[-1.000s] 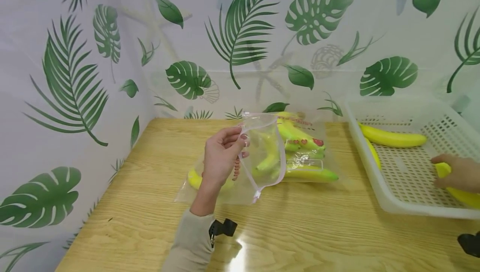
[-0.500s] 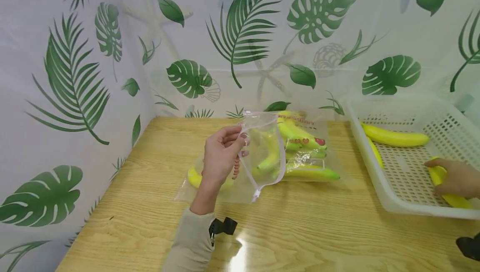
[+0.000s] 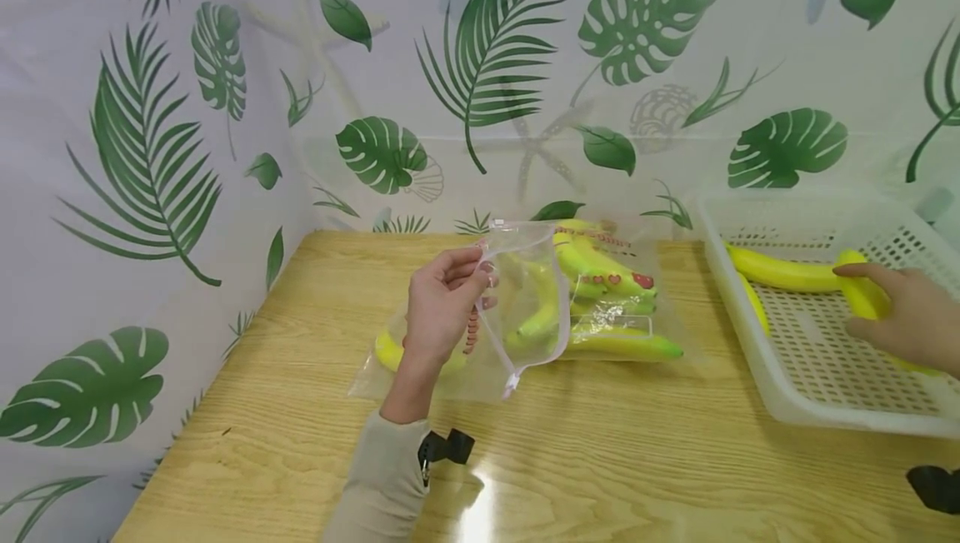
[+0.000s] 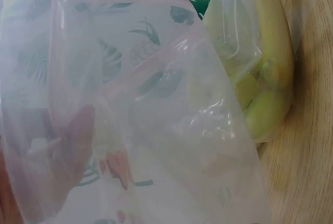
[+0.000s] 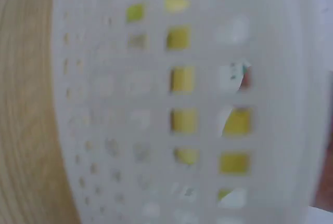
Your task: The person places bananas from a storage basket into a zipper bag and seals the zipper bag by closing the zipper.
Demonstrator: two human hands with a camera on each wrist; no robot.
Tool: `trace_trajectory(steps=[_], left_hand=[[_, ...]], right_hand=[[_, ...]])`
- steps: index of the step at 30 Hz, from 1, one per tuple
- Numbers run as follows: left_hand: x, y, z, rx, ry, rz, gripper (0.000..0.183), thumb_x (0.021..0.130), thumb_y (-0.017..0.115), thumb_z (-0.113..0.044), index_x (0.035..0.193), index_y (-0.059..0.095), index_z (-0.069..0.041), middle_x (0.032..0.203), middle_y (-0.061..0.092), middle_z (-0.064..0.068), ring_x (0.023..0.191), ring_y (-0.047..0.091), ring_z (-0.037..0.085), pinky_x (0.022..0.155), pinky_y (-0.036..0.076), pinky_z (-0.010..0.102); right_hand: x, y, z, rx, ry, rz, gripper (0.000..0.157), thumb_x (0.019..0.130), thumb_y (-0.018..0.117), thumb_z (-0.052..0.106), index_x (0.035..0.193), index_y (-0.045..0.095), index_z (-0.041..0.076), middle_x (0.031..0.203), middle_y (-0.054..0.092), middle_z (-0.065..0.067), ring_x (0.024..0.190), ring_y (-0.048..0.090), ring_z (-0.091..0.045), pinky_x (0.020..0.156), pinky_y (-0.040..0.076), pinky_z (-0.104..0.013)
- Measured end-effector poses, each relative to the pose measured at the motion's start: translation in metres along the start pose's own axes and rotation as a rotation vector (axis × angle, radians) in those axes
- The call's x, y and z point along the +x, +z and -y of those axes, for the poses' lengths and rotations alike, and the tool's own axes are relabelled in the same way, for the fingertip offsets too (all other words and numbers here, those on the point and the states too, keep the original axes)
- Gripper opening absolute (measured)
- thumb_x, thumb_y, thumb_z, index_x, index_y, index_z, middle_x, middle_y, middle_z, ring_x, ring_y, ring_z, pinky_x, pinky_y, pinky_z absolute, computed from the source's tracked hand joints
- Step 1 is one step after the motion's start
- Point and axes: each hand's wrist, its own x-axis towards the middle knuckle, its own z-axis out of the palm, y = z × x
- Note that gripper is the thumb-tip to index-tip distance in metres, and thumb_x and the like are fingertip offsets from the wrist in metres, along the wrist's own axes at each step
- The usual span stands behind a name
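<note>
My left hand (image 3: 438, 306) pinches the rim of a clear zip bag (image 3: 517, 264), whose mouth gapes to the right. A yellow banana (image 3: 388, 351) shows at the bag's left end. The film fills most of the left wrist view, with the slider bag (image 4: 171, 115) loosely creased. In the white basket (image 3: 772, 400), my right hand (image 3: 911, 314) grips a banana (image 3: 861, 286) by its middle, fingers on top. Whether it is lifted clear of the floor, I cannot tell. From the right wrist, only the basket's slotted wall (image 5: 156, 94) shows, with yellow behind it.
Behind the open bag lies another clear bag (image 3: 637, 256) packed with several bananas. Two more bananas lie in the basket, one along the back (image 3: 787, 270) and one by the left wall (image 3: 753, 306). A leaf-patterned curtain (image 3: 525, 160) borders the wooden table (image 3: 600, 451).
My right hand has taken hold of the banana in the basket and moved it back and left, toward the rear banana. My left hand and the zip bag hold still.
</note>
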Motion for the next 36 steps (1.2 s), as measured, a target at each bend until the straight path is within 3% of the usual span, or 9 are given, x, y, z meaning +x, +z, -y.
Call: trace_trajectory(steps=[8, 15, 17, 20, 23, 27, 31, 34, 36], left_hand=[[0.002, -0.003, 0.002, 0.0, 0.024, -0.008, 0.028, 0.092, 0.063, 0.007, 0.12, 0.064, 0.009, 0.106, 0.068, 0.025, 0.084, 0.071, 0.016, 0.067, 0.061, 0.03], [0.003, -0.004, 0.002, 0.001, 0.019, -0.01, 0.029, 0.092, 0.064, 0.006, 0.121, 0.064, 0.009, 0.106, 0.069, 0.025, 0.085, 0.071, 0.017, 0.068, 0.061, 0.03], [0.003, -0.005, 0.002, 0.005, 0.022, -0.009, 0.029, 0.092, 0.064, 0.006, 0.121, 0.064, 0.009, 0.106, 0.069, 0.024, 0.085, 0.071, 0.017, 0.068, 0.061, 0.031], [0.004, -0.006, 0.004, 0.008, 0.025, -0.007, 0.029, 0.092, 0.064, 0.005, 0.121, 0.063, 0.009, 0.106, 0.069, 0.024, 0.085, 0.071, 0.017, 0.069, 0.061, 0.031], [0.004, -0.006, 0.005, 0.007, 0.033, -0.007, 0.03, 0.092, 0.064, 0.005, 0.121, 0.064, 0.008, 0.105, 0.069, 0.024, 0.085, 0.071, 0.018, 0.068, 0.061, 0.031], [0.003, -0.006, 0.006, -0.012, 0.035, -0.004, 0.03, 0.092, 0.064, 0.005, 0.121, 0.063, 0.009, 0.105, 0.068, 0.024, 0.083, 0.071, 0.016, 0.068, 0.061, 0.031], [0.002, -0.007, 0.005, -0.017, 0.034, 0.006, 0.03, 0.092, 0.064, 0.005, 0.122, 0.063, 0.009, 0.106, 0.068, 0.025, 0.083, 0.07, 0.014, 0.069, 0.061, 0.031], [0.001, -0.007, 0.005, -0.009, 0.035, 0.012, 0.03, 0.092, 0.064, 0.004, 0.122, 0.063, 0.008, 0.107, 0.068, 0.024, 0.084, 0.07, 0.014, 0.069, 0.061, 0.031], [0.0, -0.007, 0.005, -0.007, 0.033, 0.018, 0.03, 0.092, 0.064, 0.005, 0.122, 0.063, 0.008, 0.107, 0.068, 0.024, 0.084, 0.07, 0.015, 0.069, 0.061, 0.031]], right_hand=[[-0.002, -0.022, 0.054, 0.053, -0.058, -0.073, 0.068, 0.083, 0.068, 0.003, 0.143, 0.036, -0.006, 0.131, 0.027, -0.048, 0.111, 0.029, -0.061, 0.079, 0.038, -0.075], [-0.013, -0.027, 0.098, 0.121, -0.209, -0.152, 0.061, 0.083, 0.065, 0.001, 0.14, 0.045, -0.004, 0.133, 0.036, -0.042, 0.109, 0.038, -0.056, 0.072, 0.042, -0.065], [-0.018, -0.029, 0.111, 0.153, -0.244, -0.185, 0.061, 0.082, 0.065, -0.003, 0.14, 0.046, -0.004, 0.134, 0.037, -0.041, 0.11, 0.039, -0.055, 0.069, 0.047, -0.059], [-0.024, -0.03, 0.131, 0.218, -0.308, -0.24, 0.061, 0.081, 0.065, -0.009, 0.139, 0.048, -0.004, 0.136, 0.039, -0.038, 0.111, 0.039, -0.051, 0.061, 0.05, -0.032], [-0.029, -0.029, 0.15, 0.282, -0.372, -0.264, 0.057, 0.083, 0.059, -0.011, 0.138, 0.051, -0.002, 0.138, 0.04, -0.034, 0.109, 0.04, -0.044, 0.056, 0.036, -0.015], [-0.037, -0.018, 0.17, 0.354, -0.441, -0.249, 0.058, 0.089, 0.049, -0.011, 0.144, 0.048, 0.005, 0.144, 0.039, -0.027, 0.11, 0.039, -0.029, 0.065, 0.027, -0.018], [-0.046, -0.007, 0.186, 0.467, -0.458, -0.219, 0.059, 0.093, 0.042, -0.01, 0.149, 0.042, 0.01, 0.135, 0.043, -0.017, 0.084, 0.042, -0.012, 0.059, 0.031, -0.021], [-0.05, 0.001, 0.196, 0.592, -0.436, -0.182, 0.057, 0.096, 0.041, -0.009, 0.149, 0.04, 0.011, 0.12, 0.044, -0.01, 0.06, 0.036, -0.012, 0.046, 0.032, -0.027], [-0.051, 0.005, 0.201, 0.666, -0.414, -0.167, 0.056, 0.097, 0.042, -0.008, 0.149, 0.04, 0.012, 0.12, 0.043, -0.007, 0.061, 0.042, -0.012, 0.045, 0.036, -0.026]])
